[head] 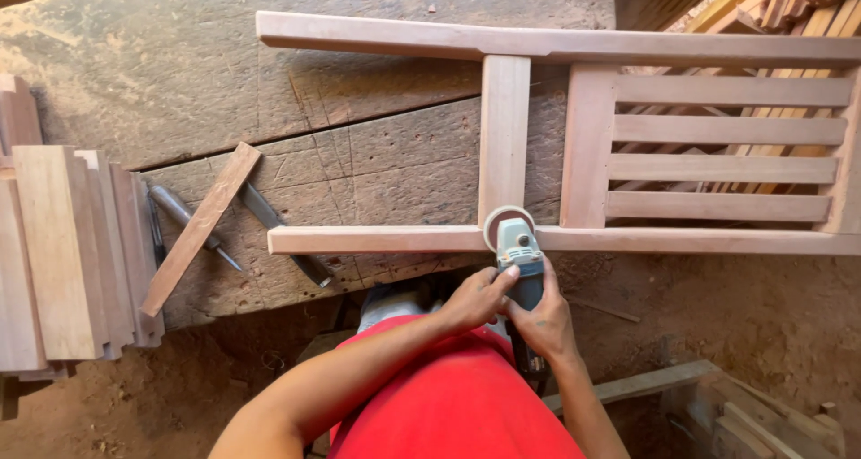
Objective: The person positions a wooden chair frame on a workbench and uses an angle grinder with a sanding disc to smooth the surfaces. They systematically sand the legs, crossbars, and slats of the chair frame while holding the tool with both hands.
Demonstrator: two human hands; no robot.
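Gripping the angle grinder [520, 262] with both hands, the person leans over the work, red shirt [457, 405] filling the bottom of the view. The left hand [475, 299] is wrapped onto the tool's body from the left side, thumb stretched up along the grey housing. The right hand [543, 320] is closed around the dark rear handle just behind it, so the two hands sit tight together, touching, both clamped on the same machine.

Up front, the grinder's round sanding disc [508, 226] lies flat on the wooden frame [556, 45], right at the joint where the near long rail meets the upright crosspiece. That frame lies flat across the rough workbench [179, 73], its right end, with four horizontal slats, reaching out past the bench edge over more stacked timber.

Over on the left of the bench, a loose wooden strip [202, 229] lies at a slant, and it crosses over two chisels [193, 226], whose dark handles and blades poke out on either side. They're well apart from the hands. Further left, a stack of cut boards [63, 253] sits on the bench edge, ends stepped.

Below, bare earth floor [771, 324], reddish brown, with scrap planks [744, 414] lying at the lower right, near the person's right forearm.
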